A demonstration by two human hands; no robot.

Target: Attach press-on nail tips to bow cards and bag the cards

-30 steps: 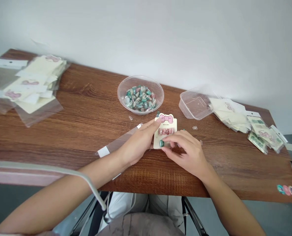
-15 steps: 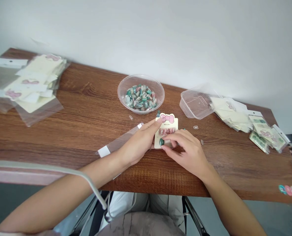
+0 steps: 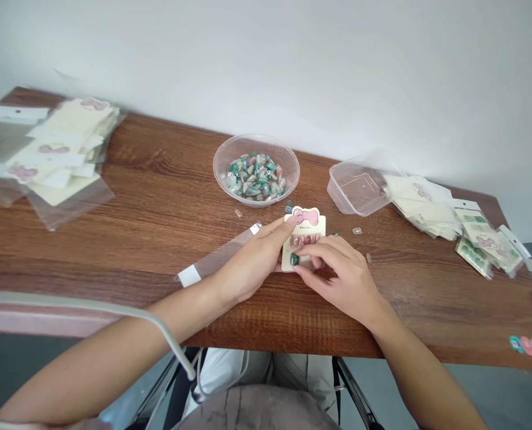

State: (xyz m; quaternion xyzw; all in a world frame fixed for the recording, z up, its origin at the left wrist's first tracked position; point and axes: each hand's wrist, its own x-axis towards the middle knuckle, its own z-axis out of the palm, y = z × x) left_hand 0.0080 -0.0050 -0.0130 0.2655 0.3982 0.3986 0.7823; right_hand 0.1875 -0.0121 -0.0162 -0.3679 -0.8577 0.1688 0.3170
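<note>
I have the left hand (image 3: pixel 257 260) gripping a bow-topped card (image 3: pixel 302 229), thumb laid across the front near its top edge. My right hand (image 3: pixel 344 272) pinches 1 green piece (image 3: pixel 294 259) between thumb and forefinger, over the card's lower part; from my feed I cannot tell if it touches the card. Just above that pinch, 1 row of pink pieces (image 3: pixel 305 240) sits on the card, partly covered by the right hand. A clear bag (image 3: pixel 223 252) lies on the desk (image 3: pixel 167 215) just left of the left hand. Beyond the left hand I see a round bowl (image 3: pixel 221 160) of green and pink pieces; beyond the right hand, a clear tub (image 3: pixel 358 191). Well to the right of the right hand lie pale cards (image 3: pixel 421 206) and bagged sets (image 3: pixel 474 257).
</note>
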